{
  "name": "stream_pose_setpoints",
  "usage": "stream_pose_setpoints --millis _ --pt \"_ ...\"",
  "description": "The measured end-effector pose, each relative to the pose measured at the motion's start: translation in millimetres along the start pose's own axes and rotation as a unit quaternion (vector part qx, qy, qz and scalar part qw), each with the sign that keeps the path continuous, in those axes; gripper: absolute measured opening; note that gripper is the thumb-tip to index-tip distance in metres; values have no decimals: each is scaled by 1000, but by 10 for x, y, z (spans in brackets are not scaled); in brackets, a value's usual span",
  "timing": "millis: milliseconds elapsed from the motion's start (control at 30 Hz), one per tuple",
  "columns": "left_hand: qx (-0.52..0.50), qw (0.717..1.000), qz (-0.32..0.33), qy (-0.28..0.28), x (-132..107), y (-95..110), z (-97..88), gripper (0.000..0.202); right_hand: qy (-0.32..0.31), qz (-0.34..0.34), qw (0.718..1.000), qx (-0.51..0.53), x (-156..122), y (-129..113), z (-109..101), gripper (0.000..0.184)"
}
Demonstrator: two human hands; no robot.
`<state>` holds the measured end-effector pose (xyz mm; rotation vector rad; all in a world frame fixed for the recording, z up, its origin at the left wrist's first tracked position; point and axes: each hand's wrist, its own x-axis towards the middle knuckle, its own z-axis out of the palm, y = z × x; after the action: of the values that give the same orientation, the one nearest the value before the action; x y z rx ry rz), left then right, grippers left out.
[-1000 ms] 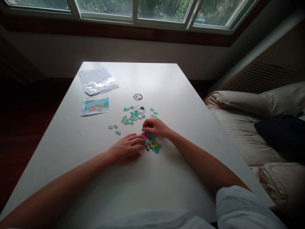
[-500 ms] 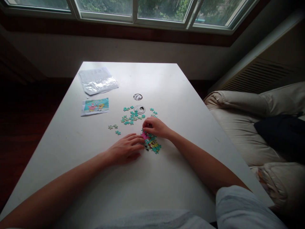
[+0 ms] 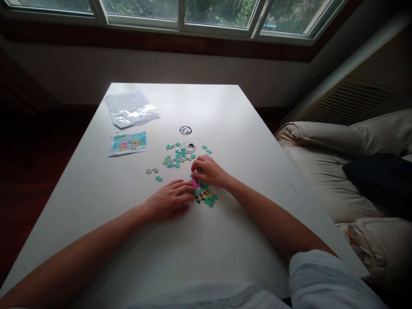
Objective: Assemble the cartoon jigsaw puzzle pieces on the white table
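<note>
A partly joined jigsaw puzzle (image 3: 206,194) in teal, pink and yellow lies on the white table (image 3: 206,257), with a yellow cartoon figure near its lower right. My left hand (image 3: 170,198) rests flat beside it, fingers apart and their tips at the puzzle's left edge. Over the puzzle's top edge is my right hand (image 3: 207,171), its fingers curled in toward the thumb. What sits between those fingertips is too small and hidden to make out. Several loose puzzle pieces (image 3: 174,161) lie just beyond both hands.
A few stray pieces (image 3: 153,171) lie left of the pile. A printed picture card (image 3: 128,143) and a clear plastic sleeve with papers (image 3: 131,109) are at the far left. Two round table inserts (image 3: 186,130) are near the middle. A cushioned sofa (image 3: 312,171) stands to the right.
My right hand has shifted slightly away from me and uncovers a little more of the puzzle's upper part. My left hand stays in place.
</note>
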<state>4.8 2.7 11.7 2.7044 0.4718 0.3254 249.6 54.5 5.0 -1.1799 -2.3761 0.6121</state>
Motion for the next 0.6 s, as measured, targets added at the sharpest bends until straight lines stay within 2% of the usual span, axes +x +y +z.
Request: stream_pose_setpoints --millis 267,400,500,600 --pt "-8 1000 1 11 -6 -10 11 28 -13 18 1000 -7 9 15 4 7" --pt "-8 1000 3 16 6 -4 4 28 3 5 1000 23 -2 39 9 5" --pt "-3 1000 3 17 8 7 -9 28 35 15 996 82 -20 70 -2 6" --pt "6 1000 0 13 -5 19 -18 29 112 61 986 111 -29 127 -21 11"
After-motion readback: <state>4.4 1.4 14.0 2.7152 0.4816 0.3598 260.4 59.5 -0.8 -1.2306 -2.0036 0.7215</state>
